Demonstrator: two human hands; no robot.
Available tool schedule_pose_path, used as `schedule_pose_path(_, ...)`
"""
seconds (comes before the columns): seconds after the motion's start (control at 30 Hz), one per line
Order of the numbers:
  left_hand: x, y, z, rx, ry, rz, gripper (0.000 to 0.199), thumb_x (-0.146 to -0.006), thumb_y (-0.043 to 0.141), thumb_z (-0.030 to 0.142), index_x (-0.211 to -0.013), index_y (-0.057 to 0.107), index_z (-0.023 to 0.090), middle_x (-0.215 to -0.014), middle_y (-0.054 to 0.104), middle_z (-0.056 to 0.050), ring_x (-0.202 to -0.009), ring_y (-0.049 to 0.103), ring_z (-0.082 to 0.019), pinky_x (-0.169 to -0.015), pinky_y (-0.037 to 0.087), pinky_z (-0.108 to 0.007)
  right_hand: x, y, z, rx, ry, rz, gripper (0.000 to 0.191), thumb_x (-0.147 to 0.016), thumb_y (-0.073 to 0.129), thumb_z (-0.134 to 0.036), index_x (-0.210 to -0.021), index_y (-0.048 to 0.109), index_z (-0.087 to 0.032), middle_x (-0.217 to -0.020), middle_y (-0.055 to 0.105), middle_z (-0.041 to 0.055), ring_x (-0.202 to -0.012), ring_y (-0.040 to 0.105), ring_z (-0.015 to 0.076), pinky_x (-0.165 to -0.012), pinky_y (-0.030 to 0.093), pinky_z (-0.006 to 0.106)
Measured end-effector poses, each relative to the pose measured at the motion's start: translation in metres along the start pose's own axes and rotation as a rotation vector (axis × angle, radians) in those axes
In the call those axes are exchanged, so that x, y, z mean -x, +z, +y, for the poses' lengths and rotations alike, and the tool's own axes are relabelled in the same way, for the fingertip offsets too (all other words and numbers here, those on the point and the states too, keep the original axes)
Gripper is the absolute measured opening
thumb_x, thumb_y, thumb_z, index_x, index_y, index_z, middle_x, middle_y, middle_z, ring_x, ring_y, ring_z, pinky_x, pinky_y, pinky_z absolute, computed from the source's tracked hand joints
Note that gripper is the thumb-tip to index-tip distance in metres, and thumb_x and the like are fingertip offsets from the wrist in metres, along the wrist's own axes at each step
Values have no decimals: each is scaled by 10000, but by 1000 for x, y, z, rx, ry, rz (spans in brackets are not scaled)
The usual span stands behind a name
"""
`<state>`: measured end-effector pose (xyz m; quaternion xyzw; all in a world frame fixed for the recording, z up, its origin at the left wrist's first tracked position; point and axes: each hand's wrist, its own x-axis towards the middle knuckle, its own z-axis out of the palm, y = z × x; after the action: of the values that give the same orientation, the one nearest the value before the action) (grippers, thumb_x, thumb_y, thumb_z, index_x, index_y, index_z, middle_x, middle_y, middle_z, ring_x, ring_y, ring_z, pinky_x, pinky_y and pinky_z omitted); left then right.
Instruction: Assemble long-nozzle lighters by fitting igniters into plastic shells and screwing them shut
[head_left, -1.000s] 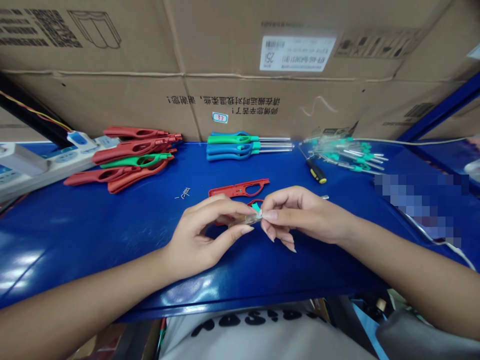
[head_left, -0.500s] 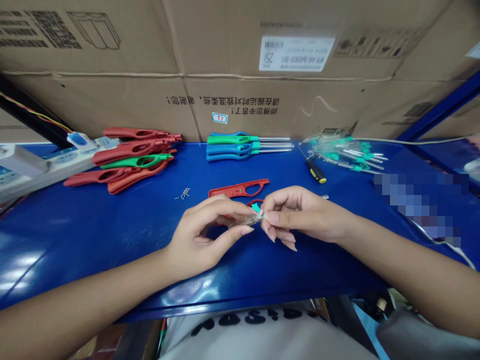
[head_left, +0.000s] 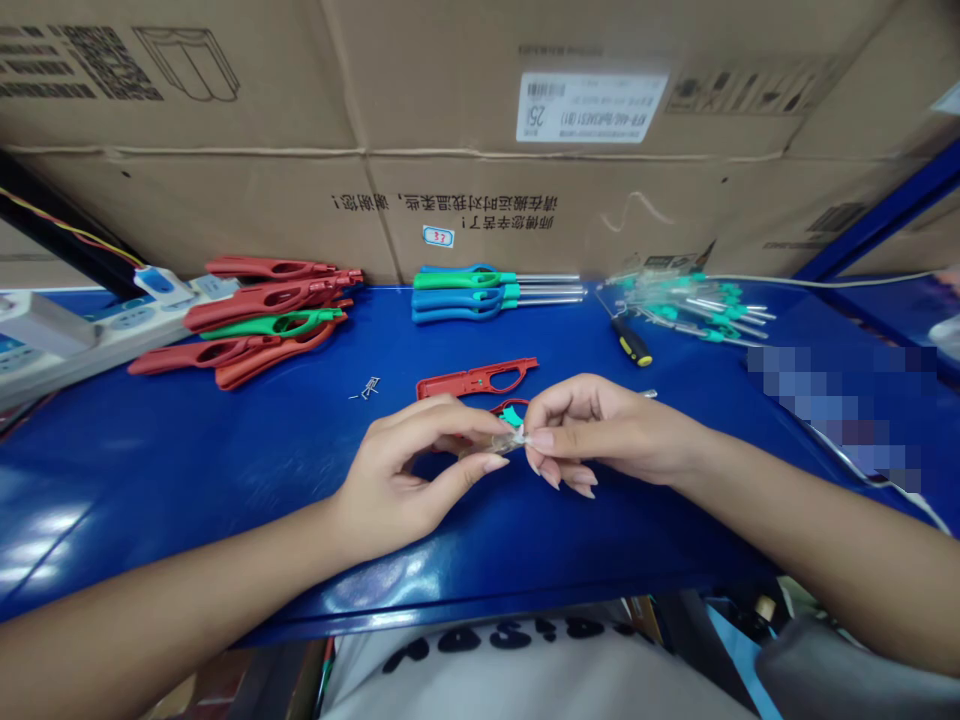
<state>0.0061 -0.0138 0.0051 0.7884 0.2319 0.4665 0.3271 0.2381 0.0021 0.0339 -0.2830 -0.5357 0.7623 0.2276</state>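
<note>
Between its thumb and fingers my left hand (head_left: 412, 465) holds a small translucent part (head_left: 501, 443). My right hand (head_left: 600, 430) pinches the right end of that same part, where a small whitish tip shows. Just behind the fingertips lies a red shell piece (head_left: 510, 405) with a teal bit (head_left: 513, 416) on it, partly hidden by my hands. Farther back is another red handle half (head_left: 478, 380), its inner side up. A few small screws (head_left: 367, 387) lie to the left of it.
Red and green handles (head_left: 259, 310) are piled at the back left beside a power strip (head_left: 127, 325). Blue and green lighters (head_left: 465, 295) lie at the back centre. A screwdriver (head_left: 632, 342) and metal rods with teal ends (head_left: 697, 305) are at the back right, before a cardboard box (head_left: 285, 220).
Both hands keep their hold on the translucent part. My right hand's lower fingers have shifted very slightly; little else differs.
</note>
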Motion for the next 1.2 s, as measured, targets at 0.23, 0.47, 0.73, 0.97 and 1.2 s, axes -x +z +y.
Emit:
schedule_pose_path(0.23,1,0,0,-9,-23,-4,304,-853,724,69,-1114,691,222,-982,737,-6,-819,731,-113,-745,638,-209,-1,0,3,2,-18,-5,229,-876,737,-318,-783,690,-114,-673,682,-2,-443,510,30,-451,494,156)
schedule_pose_path(0.47,1,2,0,113,-99,20,347,-847,721,47,-1137,682,234,-1010,741,-1,-858,736,-106,-769,635,-188,-1,1,2,41,-77,11,208,-907,695,-312,-827,707,-120,-706,695,3,-446,510,36,-453,495,171)
schedule_pose_path(0.73,-2,5,0,374,-260,19,292,-910,669,75,-1154,665,235,-1029,760,5,-928,743,-100,-845,620,-186,2,5,-3,283,-193,176,248,-909,670,-376,-861,678,-133,-754,690,26,-538,550,81,-492,489,212)
schedule_pose_path(0.97,-2,5,0,407,-319,0,253,-925,661,98,-1159,643,193,-1033,769,-33,-933,758,-136,-878,625,-236,5,7,5,794,-606,406,129,-908,639,-204,-1033,620,-181,-913,626,29,-671,560,102,-623,503,258)
schedule_pose_path(1.2,-4,4,1,401,-305,-34,251,-937,644,118,-1179,616,181,-1029,780,-60,-913,767,-159,-854,638,-269,4,6,3,941,-778,324,172,-911,683,-235,-1083,675,-220,-986,680,55,-738,599,123,-580,512,244)
